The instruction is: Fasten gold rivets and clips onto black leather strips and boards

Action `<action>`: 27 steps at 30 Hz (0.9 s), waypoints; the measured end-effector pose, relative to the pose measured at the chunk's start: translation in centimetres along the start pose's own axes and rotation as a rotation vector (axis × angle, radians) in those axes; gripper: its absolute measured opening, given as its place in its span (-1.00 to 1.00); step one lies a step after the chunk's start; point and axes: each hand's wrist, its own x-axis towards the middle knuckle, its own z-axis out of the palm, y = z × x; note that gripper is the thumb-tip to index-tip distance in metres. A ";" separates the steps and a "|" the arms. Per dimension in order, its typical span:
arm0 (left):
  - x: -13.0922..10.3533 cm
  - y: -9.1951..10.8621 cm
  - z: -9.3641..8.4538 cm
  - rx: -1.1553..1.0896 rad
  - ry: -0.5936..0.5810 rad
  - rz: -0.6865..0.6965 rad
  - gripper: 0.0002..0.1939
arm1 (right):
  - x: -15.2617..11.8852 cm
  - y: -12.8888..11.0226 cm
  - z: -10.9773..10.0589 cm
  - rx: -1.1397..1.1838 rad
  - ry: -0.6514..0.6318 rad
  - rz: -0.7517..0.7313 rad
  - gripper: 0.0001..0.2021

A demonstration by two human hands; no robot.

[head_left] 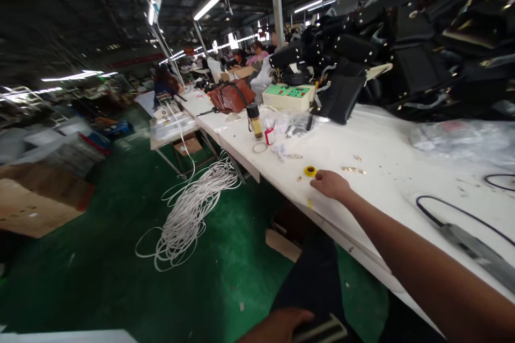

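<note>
My right hand (332,185) reaches over the white table with its fingers curled together. Its fingertips are right beside a small yellow tape roll (309,171); whether they pinch anything is hidden. At the bottom edge, my left hand (281,327) is partly cut off and closed at a dark item with pale edging (324,331), over my lap. Small gold-coloured metal pieces (352,170) lie to the right of the right hand. A scrap of yellow tape (309,203) sticks near the table's front edge.
Black bags (418,69) are heaped along the table's back. A machine with a green panel (288,97), a brown bag (232,95) and a bottle (254,120) stand farther left. A grey corded tool (478,252) lies at right. Coiled white cord (189,220) covers some floor.
</note>
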 end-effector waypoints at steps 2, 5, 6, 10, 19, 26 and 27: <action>1.1 -0.5 -0.3 0.017 -0.021 0.007 -0.65 | -2.8 1.2 -0.2 0.134 0.015 -0.026 -0.76; 2.5 -0.9 -1.2 0.001 0.014 0.003 -0.68 | -9.0 2.9 0.5 0.548 0.035 -0.105 -0.76; 2.8 -0.9 -1.7 -0.048 0.037 -0.004 -0.61 | -11.2 3.4 1.0 0.710 0.039 -0.119 -0.78; 4.0 1.2 -3.1 -0.440 0.133 0.004 -0.52 | -18.9 4.4 3.6 1.009 0.085 -0.058 -0.81; 4.2 7.2 0.0 -0.637 0.139 0.172 -0.57 | -23.0 3.9 4.7 0.811 0.484 -0.274 -0.91; 3.1 8.9 1.2 -0.444 0.190 0.222 -0.57 | -24.0 4.1 3.0 0.634 0.480 -0.321 -0.92; 2.8 9.2 1.3 -0.392 0.213 0.237 -0.57 | -24.2 4.2 2.7 0.601 0.463 -0.331 -0.93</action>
